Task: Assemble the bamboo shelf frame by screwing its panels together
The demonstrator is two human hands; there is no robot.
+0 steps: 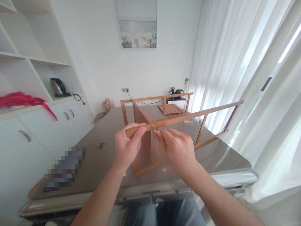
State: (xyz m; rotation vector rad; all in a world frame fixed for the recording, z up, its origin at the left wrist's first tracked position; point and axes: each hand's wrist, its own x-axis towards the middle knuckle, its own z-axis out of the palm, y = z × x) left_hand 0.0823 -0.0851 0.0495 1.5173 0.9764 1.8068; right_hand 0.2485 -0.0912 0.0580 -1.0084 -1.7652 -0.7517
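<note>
A wooden frame (181, 117) with rails and crosspieces lies on its side on the table. My left hand (128, 142) is closed around the near end of its upper rail, thumb on the outer face. At a hole in that rail, my right hand (175, 146) pinches a small metal tool (153, 128), which looks like a hex key; most of it is hidden by my fingers. Below the rail, a wooden panel (146, 144) joins the frame's two sides. Several small brass-coloured screws (100, 145) lie in a pile left of my left hand.
The grey table (98, 169) has a metallic front edge. A flat brown board (171, 109) and small white scraps (190, 121) lie toward its far right. A blurred-out dark item (64, 171) is at the left. White curtains (218, 62) hang on the right; a kettle (58, 87) stands on the left shelf.
</note>
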